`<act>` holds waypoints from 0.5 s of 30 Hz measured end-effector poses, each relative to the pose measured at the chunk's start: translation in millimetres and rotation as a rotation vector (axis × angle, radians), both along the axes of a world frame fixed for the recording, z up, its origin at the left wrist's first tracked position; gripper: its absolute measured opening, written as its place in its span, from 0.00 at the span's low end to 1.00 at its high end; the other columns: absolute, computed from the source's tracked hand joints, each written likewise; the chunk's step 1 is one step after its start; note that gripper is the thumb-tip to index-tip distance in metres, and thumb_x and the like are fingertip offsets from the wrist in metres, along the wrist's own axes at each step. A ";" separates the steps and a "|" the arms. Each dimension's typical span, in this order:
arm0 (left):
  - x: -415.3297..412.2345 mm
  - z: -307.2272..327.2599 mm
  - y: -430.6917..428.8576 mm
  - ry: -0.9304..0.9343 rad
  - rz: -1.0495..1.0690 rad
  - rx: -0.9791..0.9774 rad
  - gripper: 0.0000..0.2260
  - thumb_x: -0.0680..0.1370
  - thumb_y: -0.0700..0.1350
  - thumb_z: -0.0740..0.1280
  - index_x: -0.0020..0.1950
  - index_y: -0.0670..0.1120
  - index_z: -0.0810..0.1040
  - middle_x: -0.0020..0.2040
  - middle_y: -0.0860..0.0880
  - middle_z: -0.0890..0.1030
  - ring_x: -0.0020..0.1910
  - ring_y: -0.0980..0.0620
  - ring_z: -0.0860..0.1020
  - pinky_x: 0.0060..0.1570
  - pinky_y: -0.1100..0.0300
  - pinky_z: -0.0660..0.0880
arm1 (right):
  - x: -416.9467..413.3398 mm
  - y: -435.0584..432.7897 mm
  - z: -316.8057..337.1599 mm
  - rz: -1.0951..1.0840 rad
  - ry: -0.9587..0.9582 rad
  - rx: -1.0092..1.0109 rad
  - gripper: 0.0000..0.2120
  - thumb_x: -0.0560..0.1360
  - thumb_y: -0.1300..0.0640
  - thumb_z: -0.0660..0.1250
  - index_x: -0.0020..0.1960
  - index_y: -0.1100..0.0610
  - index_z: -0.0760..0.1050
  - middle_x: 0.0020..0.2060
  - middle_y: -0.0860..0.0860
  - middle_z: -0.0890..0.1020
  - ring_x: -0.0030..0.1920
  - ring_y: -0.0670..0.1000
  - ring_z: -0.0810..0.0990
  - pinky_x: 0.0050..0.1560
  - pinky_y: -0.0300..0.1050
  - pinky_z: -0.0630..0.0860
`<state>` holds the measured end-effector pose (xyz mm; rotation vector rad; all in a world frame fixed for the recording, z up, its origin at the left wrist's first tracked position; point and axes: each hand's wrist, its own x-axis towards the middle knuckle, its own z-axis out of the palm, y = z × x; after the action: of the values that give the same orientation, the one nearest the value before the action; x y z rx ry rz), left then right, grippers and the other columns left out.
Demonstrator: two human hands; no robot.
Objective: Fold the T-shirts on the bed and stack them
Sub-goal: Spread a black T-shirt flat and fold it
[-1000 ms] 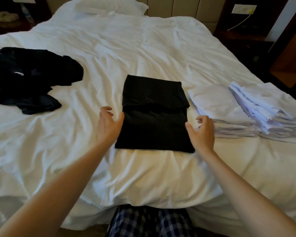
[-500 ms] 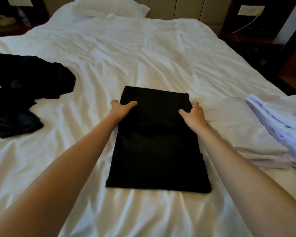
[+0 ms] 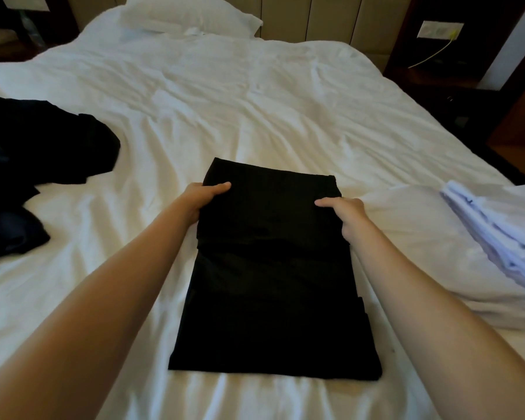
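A black T-shirt (image 3: pixel 273 298), folded into a long rectangle, lies in the middle of the white bed (image 3: pixel 255 110). My left hand (image 3: pixel 202 197) grips its far left edge, thumb on top and fingers tucked under the cloth. My right hand (image 3: pixel 344 212) grips the far right edge the same way. The far part of the shirt is lifted slightly and doubled over the near part. A heap of unfolded dark T-shirts (image 3: pixel 34 165) lies at the left. Two stacks of folded white T-shirts (image 3: pixel 431 256) sit at the right.
A white pillow (image 3: pixel 191 13) lies at the head of the bed against a padded headboard. Dark nightstands flank the bed; a wall socket with a yellow cable (image 3: pixel 437 40) is at the upper right. The near bed edge is out of view.
My hands went from beside the near half of the black shirt to its far corners and took hold. The far end is now raised and drawn a little toward me.
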<state>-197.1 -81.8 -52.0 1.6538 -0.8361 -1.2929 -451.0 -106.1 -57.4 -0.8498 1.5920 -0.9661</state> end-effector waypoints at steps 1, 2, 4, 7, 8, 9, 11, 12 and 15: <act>0.0 3.4 3.9 -0.006 0.006 -0.047 0.20 0.76 0.45 0.69 0.64 0.37 0.72 0.57 0.41 0.78 0.49 0.46 0.78 0.47 0.55 0.75 | -0.3 4.4 4.8 0.002 -0.025 -0.023 0.15 0.69 0.65 0.72 0.54 0.63 0.74 0.41 0.54 0.78 0.42 0.54 0.77 0.45 0.48 0.74; -0.5 7.4 7.9 -0.018 0.002 -0.088 0.19 0.76 0.44 0.69 0.64 0.37 0.73 0.57 0.42 0.79 0.49 0.46 0.78 0.48 0.56 0.75 | -0.7 8.7 9.4 0.008 -0.039 -0.053 0.13 0.69 0.66 0.72 0.52 0.62 0.75 0.40 0.53 0.78 0.40 0.53 0.77 0.44 0.48 0.74; -0.9 19.0 20.1 -0.052 -0.024 -0.162 0.17 0.76 0.44 0.68 0.63 0.39 0.74 0.54 0.44 0.79 0.49 0.48 0.78 0.47 0.58 0.75 | -2.2 21.0 21.0 0.024 -0.055 -0.131 0.11 0.69 0.67 0.71 0.51 0.60 0.76 0.39 0.52 0.79 0.38 0.51 0.78 0.41 0.44 0.75; 2.4 30.3 42.7 -0.112 -0.066 -0.270 0.13 0.77 0.42 0.68 0.61 0.43 0.75 0.49 0.49 0.80 0.48 0.50 0.79 0.44 0.62 0.75 | -9.4 43.3 31.6 0.032 -0.079 -0.234 0.12 0.69 0.68 0.71 0.52 0.59 0.76 0.41 0.51 0.80 0.41 0.50 0.80 0.39 0.42 0.77; 4.3 32.1 53.0 -0.126 -0.085 -0.295 0.11 0.76 0.40 0.68 0.58 0.43 0.76 0.47 0.50 0.80 0.46 0.51 0.79 0.42 0.63 0.75 | -13.0 52.8 33.3 0.033 -0.082 -0.257 0.13 0.70 0.68 0.70 0.52 0.59 0.76 0.42 0.51 0.80 0.42 0.51 0.80 0.39 0.43 0.77; 6.4 31.9 62.9 -0.144 -0.105 -0.319 0.09 0.76 0.39 0.68 0.55 0.43 0.76 0.44 0.51 0.79 0.43 0.52 0.78 0.40 0.64 0.74 | -17.2 60.4 32.9 0.041 -0.084 -0.277 0.13 0.70 0.68 0.70 0.53 0.60 0.75 0.42 0.52 0.80 0.42 0.51 0.80 0.40 0.43 0.77; 8.7 28.4 83.6 -0.175 -0.132 -0.358 0.06 0.74 0.35 0.68 0.49 0.42 0.77 0.39 0.50 0.78 0.38 0.52 0.76 0.38 0.64 0.72 | -24.3 75.5 31.1 0.074 -0.071 -0.323 0.14 0.70 0.70 0.69 0.53 0.60 0.74 0.42 0.51 0.80 0.41 0.49 0.80 0.39 0.40 0.77; 9.1 24.9 94.6 -0.192 -0.136 -0.372 0.07 0.74 0.33 0.68 0.48 0.42 0.78 0.39 0.50 0.78 0.37 0.53 0.76 0.39 0.65 0.72 | -26.3 83.0 29.4 0.080 -0.063 -0.347 0.13 0.70 0.72 0.68 0.52 0.60 0.73 0.41 0.50 0.79 0.40 0.47 0.79 0.39 0.40 0.76; 11.6 12.9 129.3 -0.282 -0.183 -0.432 0.10 0.72 0.31 0.69 0.45 0.46 0.79 0.40 0.51 0.80 0.36 0.62 0.79 0.39 0.72 0.74 | -32.8 104.8 20.6 0.085 0.016 -0.433 0.08 0.74 0.73 0.62 0.45 0.61 0.72 0.37 0.50 0.76 0.38 0.46 0.74 0.45 0.40 0.73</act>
<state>-185.5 47.6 -39.2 1.4483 -1.3588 -0.9197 -483.8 -1.3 -36.9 -1.2126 1.3654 -1.2678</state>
